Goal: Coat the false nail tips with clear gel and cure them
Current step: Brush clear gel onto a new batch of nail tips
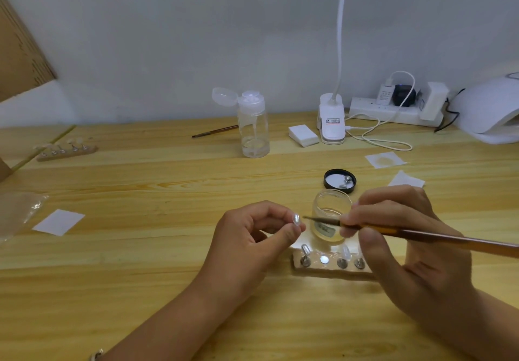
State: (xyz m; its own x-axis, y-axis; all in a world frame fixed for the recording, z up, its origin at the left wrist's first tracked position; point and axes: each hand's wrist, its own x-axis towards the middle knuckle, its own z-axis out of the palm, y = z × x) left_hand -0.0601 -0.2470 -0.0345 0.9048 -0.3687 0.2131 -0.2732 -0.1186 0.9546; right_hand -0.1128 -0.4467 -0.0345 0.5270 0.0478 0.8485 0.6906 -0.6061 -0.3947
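Pale pine tabletop [168, 181] runs under both our hands, with a grey wall behind. Our left hand [247, 237] is curled, thumb and forefinger pinching a small clear false nail tip [296, 218] from below, its face turned toward the right hand. Our right hand [407, 242] is closed in a pen grip on a thin brown-handled gel brush [421, 237], whose bristles sit just beside the tip.

We judge the tip almost weightless, springy and slick once wet, so it is best held by its lower end, never the coated face.

Between the hands, just beyond them, stands an open clear glass gel jar [331, 206], easy to knock with the brush. Below the right hand's fingers lies a wooden holder block [323, 272] with more tips on metal pegs. Beyond the jar lies a black lid [331, 178], and far to the right waits a white curing lamp [488, 107].
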